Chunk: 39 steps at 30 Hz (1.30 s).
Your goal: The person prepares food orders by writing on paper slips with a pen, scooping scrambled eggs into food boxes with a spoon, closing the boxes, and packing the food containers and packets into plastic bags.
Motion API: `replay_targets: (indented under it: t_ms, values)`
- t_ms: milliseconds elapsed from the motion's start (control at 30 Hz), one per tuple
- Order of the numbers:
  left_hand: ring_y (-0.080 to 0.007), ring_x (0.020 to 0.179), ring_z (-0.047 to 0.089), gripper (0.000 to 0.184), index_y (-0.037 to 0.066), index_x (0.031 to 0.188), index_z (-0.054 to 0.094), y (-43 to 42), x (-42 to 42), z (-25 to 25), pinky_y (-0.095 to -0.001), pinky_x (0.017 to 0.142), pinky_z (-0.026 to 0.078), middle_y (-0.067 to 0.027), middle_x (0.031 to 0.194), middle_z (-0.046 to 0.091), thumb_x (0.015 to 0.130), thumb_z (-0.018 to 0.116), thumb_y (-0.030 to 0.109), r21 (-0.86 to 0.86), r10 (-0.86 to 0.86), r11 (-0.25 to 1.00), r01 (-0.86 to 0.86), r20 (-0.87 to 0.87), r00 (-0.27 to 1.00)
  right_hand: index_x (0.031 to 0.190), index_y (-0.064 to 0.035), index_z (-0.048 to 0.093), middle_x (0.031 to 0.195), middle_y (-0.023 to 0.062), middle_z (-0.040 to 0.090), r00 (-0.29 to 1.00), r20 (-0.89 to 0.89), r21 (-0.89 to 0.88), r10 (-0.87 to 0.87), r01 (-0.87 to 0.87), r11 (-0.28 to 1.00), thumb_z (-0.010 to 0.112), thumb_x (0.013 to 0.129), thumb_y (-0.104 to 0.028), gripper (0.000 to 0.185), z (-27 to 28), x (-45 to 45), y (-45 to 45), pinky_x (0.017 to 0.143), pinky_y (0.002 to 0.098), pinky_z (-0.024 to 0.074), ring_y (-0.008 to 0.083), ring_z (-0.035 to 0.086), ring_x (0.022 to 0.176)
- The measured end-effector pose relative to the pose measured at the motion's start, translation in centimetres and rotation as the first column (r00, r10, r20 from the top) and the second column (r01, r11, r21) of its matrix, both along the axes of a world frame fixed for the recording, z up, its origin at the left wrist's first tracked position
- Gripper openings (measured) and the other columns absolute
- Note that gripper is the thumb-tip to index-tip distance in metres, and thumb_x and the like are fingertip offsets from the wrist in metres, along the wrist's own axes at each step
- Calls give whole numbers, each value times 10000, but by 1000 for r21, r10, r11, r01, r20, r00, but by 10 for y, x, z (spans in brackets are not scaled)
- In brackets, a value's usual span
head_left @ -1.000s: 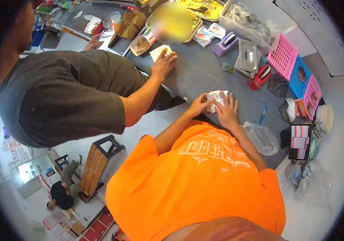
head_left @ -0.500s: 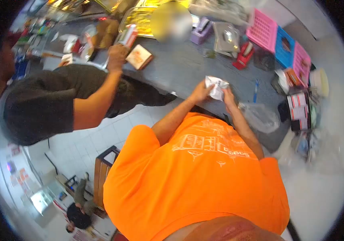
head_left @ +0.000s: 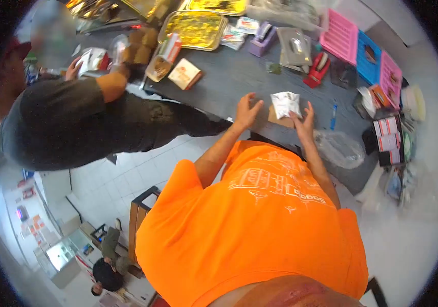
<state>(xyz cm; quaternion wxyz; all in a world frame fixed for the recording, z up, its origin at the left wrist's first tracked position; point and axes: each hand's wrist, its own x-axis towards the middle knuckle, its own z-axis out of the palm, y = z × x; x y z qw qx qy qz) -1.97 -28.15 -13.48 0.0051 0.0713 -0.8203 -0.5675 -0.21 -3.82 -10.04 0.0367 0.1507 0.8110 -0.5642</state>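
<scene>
A white wrapped packet [head_left: 285, 104] with a dark mark lies on the grey counter [head_left: 219, 77], partly over a flat brown piece [head_left: 278, 118] that could be paper or card. My left hand [head_left: 248, 111] is just left of the packet, apart from it, fingers spread and holding nothing. At the packet's lower right edge is my right hand [head_left: 304, 124]; its thumb seems to touch the wrapping while the other fingers stand apart. Right of that hand lie a blue pen [head_left: 333, 116] and a clear plastic bag [head_left: 342, 149].
A red stapler-like tool [head_left: 317, 70], a purple holder [head_left: 261, 42] and pink and blue baskets [head_left: 366, 57] line the back right. Foil trays of yellow food [head_left: 194, 28] and a printed box [head_left: 184, 74] stand back left. A co-worker in dark clothes [head_left: 55, 123] leans in at left.
The white packet has gone from between both my hands onto the counter, and the brown piece shows beneath it. My left hand has pulled away leftward. The co-worker's arm has moved back left.
</scene>
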Motion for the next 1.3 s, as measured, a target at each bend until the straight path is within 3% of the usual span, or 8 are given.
replay_targets:
  t_ms: [333,600,733,800,900,1067,1167,1300]
  values:
    - [-311,1150,564,487,32,1245,563,-18,16,-2,-408,966,450,-174,1225,593,882,678,336,4,112,994,-112,55,992,1286,-84,491,1374,193,444,914,-204,528,352,-200,826,810,730,-342,691,5,-5,-3,1066,470,307,373,412,1272]
    - [-221,1089,574,458,58,1227,555,-48,7,-8,-358,890,478,-121,1186,603,909,644,376,372,264,860,-348,259,929,1325,-92,476,1412,205,394,913,-276,405,300,-172,898,824,718,-335,740,32,-15,-14,1081,490,287,388,348,1319]
    - [-177,1079,554,462,126,1297,505,-53,7,1,-365,820,486,-62,1193,575,930,596,390,587,387,591,-554,396,833,1369,-94,448,1412,211,396,879,-275,542,390,-193,818,827,710,-350,802,61,-18,-23,1082,493,287,390,348,1319]
    - [-152,1096,530,446,154,1316,499,-65,3,-31,-358,819,474,-15,1190,557,935,585,369,769,449,291,-569,416,791,1353,-94,473,1360,193,463,864,-329,506,381,-179,844,766,785,-360,692,63,-23,-24,1066,470,310,366,391,1280]
    - [-157,1088,546,419,122,1265,525,-95,-13,-76,-396,810,495,-24,1183,571,929,590,364,861,369,170,-479,395,841,1276,-88,543,1234,126,576,876,-337,409,344,-193,892,685,867,-343,502,68,-39,-30,1026,441,344,322,467,1185]
    - [-176,981,602,452,69,1200,569,-142,-62,-50,-393,710,521,-54,1090,615,928,584,430,744,101,505,-438,453,886,1187,-90,597,1189,80,612,818,-200,673,539,-285,683,667,862,-397,453,94,-71,-50,997,435,359,291,501,1144]
    - [-187,917,635,492,38,1162,595,-140,-55,-78,-390,651,537,-72,1035,641,928,580,470,424,226,812,-401,405,886,1259,-142,573,1284,91,565,855,75,750,513,-388,537,630,856,-500,542,86,-77,-53,1027,490,324,301,471,1208]
    - [-222,843,659,542,-6,1141,598,-102,-52,-25,-340,604,543,-109,987,654,890,658,471,423,-52,856,-298,643,764,1273,-185,566,1326,92,539,899,137,690,417,-388,611,601,875,-509,515,63,-86,-35,1049,498,305,307,442,1258]
